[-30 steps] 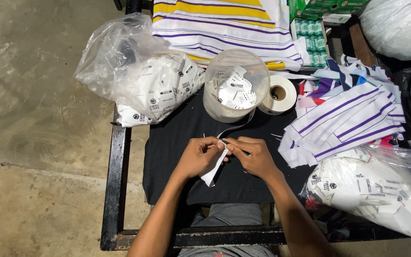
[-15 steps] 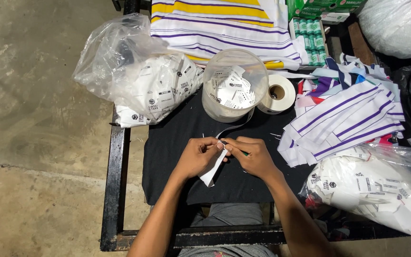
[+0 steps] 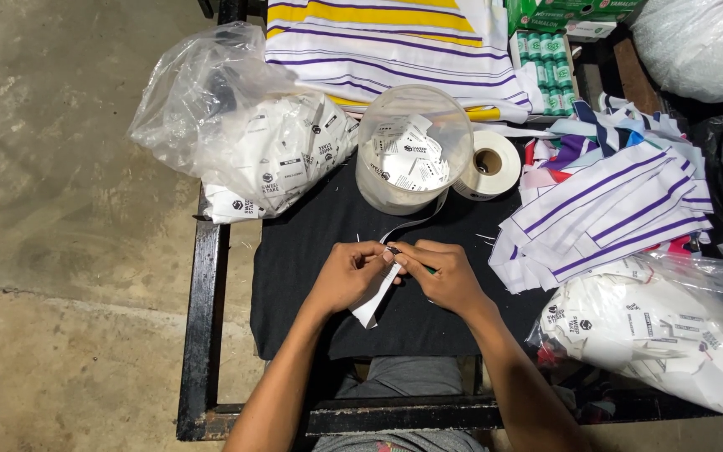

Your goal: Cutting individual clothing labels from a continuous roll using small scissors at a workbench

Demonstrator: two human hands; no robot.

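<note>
Both my hands meet over a black cloth point(image 3: 311, 276) on a dark metal frame. My left hand point(image 3: 349, 276) pinches a white label strip point(image 3: 376, 301) whose free end hangs down toward me. My right hand point(image 3: 445, 276) grips the same strip right beside it at the fingertips, with a thin green-tipped thing partly hidden under its fingers. From the pinch the strip runs up toward a white tape roll point(image 3: 489, 165). A clear round plastic tub point(image 3: 412, 159) holding cut white labels stands just beyond my hands.
A clear bag of printed white labels point(image 3: 253, 142) lies at the left, another bag point(image 3: 671, 343) at the right. Purple-striped white fabric pieces point(image 3: 612, 201) are stacked at the right, and yellow-and-purple striped cloth point(image 3: 378, 42) lies at the back. Concrete floor point(image 3: 60, 209) is to the left.
My hands stay in nearly the same place; the fingers have shifted slightly along the strip. Nothing else has moved.
</note>
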